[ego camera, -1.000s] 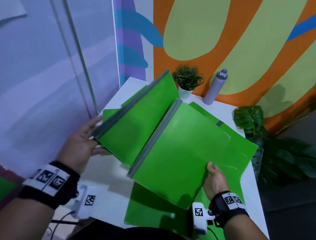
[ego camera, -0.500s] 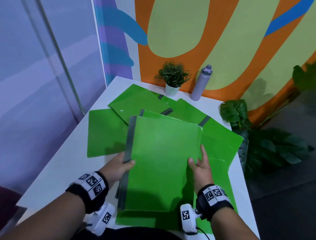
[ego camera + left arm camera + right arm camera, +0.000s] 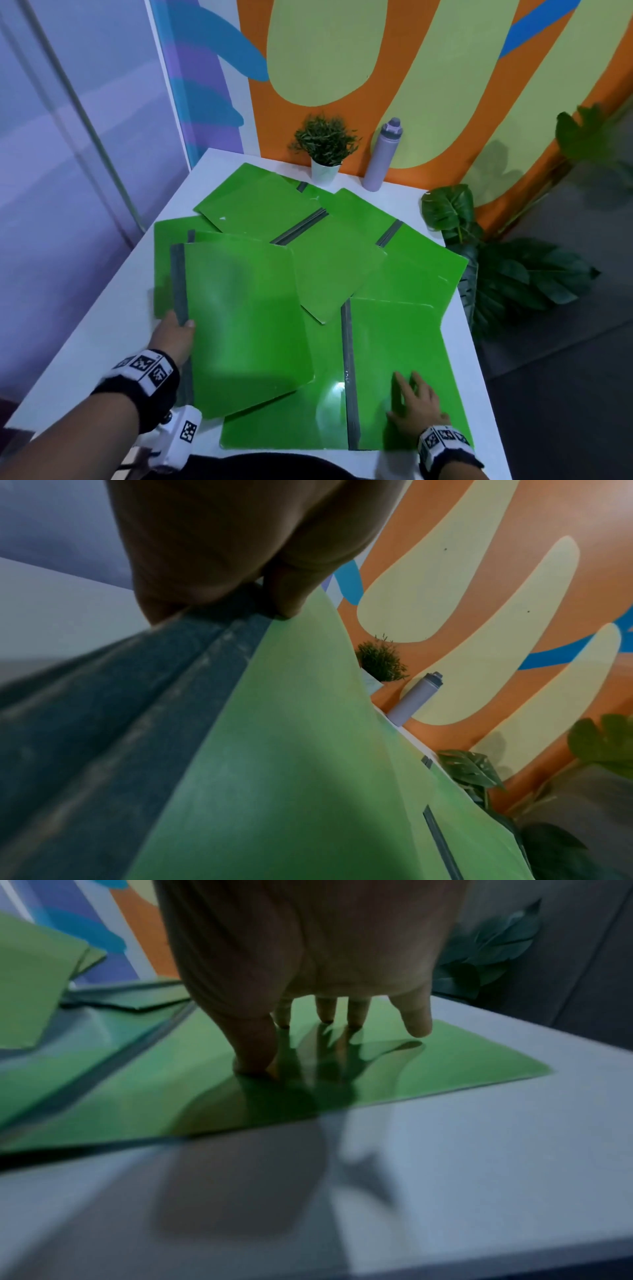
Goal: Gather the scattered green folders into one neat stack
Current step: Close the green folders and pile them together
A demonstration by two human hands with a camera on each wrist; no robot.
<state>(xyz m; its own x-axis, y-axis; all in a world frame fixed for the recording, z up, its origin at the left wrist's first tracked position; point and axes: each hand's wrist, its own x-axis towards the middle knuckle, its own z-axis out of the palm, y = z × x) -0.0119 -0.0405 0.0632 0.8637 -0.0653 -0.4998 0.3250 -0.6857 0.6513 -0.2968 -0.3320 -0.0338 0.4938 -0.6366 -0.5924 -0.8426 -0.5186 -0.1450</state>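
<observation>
Several green folders with grey spines lie overlapping across the white table (image 3: 102, 329). My left hand (image 3: 173, 334) grips the grey spine of a gathered pair of folders (image 3: 243, 322), held at the near left; the left wrist view shows my thumb (image 3: 287, 599) on that spine (image 3: 143, 723). My right hand (image 3: 412, 402) rests with straight fingers on a folder (image 3: 394, 342) lying flat at the near right. In the right wrist view its fingertips (image 3: 255, 1064) touch that folder (image 3: 445, 1069). More folders (image 3: 260, 202) lie fanned out behind.
A small potted plant (image 3: 325, 147) and a grey bottle (image 3: 382, 156) stand at the table's far edge against the painted wall. Leafy plants (image 3: 507, 267) stand beside the right edge. A glass partition borders the left side.
The left hand has carried the gathered folders to the left. The right hand has let go of them and moved down to the flat folder at the near right.
</observation>
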